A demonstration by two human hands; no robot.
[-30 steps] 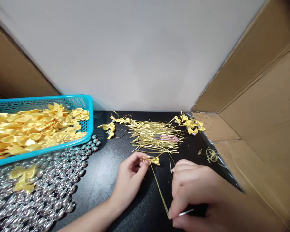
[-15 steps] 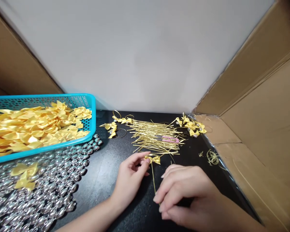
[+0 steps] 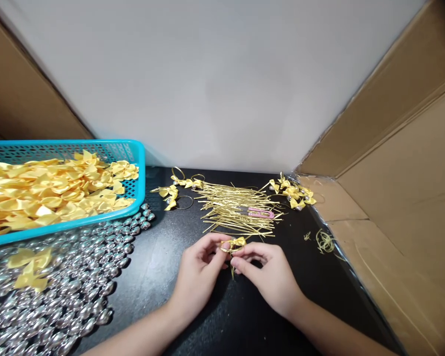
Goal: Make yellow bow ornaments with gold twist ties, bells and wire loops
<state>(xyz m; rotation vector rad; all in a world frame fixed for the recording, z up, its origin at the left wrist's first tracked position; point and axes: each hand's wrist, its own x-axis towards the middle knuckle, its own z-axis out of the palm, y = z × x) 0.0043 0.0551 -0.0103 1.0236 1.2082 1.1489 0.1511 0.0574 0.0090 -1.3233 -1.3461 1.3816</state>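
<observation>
My left hand (image 3: 204, 264) pinches a small yellow ribbon bow (image 3: 239, 242) at its left side, just in front of the strewn gold cords. Close beside it, my right hand (image 3: 269, 269) has thumb and forefinger pressed together on a thin gold cord (image 3: 232, 271) that loops at the bow and hangs below it. The fingertips of both hands nearly meet and hide part of the cord. Beyond them lies a pile of cut gold cords (image 3: 237, 202) with pink thread snips (image 3: 260, 213) on top.
On the left, a blue basket (image 3: 142, 183) of yellow bows stands behind many silver beads (image 3: 77, 287), with loose bows (image 3: 31, 267) on them. Bows with beads (image 3: 294, 193) lie at the back right, others (image 3: 172, 190) at the back left. Cord scraps (image 3: 324, 241) lie near the cardboard wall (image 3: 400, 148).
My right hand has moved up and left to the bow, bringing the cord, which ran straight down before and now loops at the bow. The left hand keeps its place.
</observation>
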